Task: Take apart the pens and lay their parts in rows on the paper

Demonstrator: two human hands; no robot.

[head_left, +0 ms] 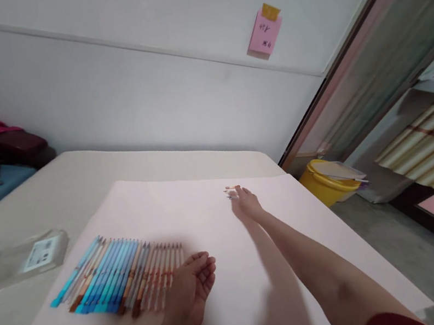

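Note:
My left hand (196, 287) is just right of a row of slim pens (123, 272), its fingers curled in and the thumb against them; I see nothing in it. The row runs from blue on the left through brown to pale pink, with narrow tips pointing away from me. Part of the pink end is hidden behind this hand. My right arm stretches to the far side of the sheet. There my right hand (250, 203) has its fingers closed at an orange pen (231, 187). Dark tips of other pens poke out left of these fingers; their bodies are hidden.
A large pale pink sheet (191, 205) covers much of the cream table (158, 158). On the left lies a clear plastic bag (1, 265) with a white label. A white wall stands behind. Beyond the right edge are a yellow bucket (324, 183) and the floor.

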